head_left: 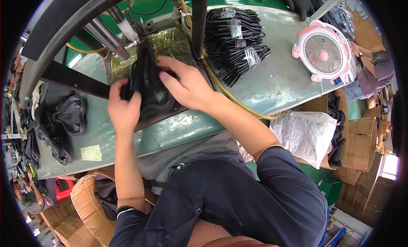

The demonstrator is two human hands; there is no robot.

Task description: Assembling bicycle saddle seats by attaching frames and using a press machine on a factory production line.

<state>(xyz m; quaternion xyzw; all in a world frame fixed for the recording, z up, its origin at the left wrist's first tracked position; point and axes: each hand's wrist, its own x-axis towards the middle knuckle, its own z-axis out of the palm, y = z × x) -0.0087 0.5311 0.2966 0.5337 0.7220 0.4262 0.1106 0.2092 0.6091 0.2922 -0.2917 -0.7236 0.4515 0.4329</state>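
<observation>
A glossy black bicycle saddle (pixel 148 83) lies on the machine's bed, its narrow nose pointing away from me under the press rods. My left hand (pixel 123 104) grips its left edge, thumb on the near side and fingers curled round the far side. On the right edge, my right hand (pixel 185 81) holds the saddle between thumb and bent fingers; some fingertips are hidden. Above the nose stands a metal press rod (pixel 102 33), apart from my fingers. The bed (pixel 170 41) is covered with shiny yellowish film.
Dark frame bars (pixel 76 79) cross at left. Black saddle bases (pixel 70 115) lie left on the green table (pixel 187 130). Taped bundles of bent black rods (pixel 238 39) and a pink-white fan (pixel 321 51) stand right. A yellow hose (pixel 229 94) crosses the table. Cartons (pixel 359 141) and co-workers are around.
</observation>
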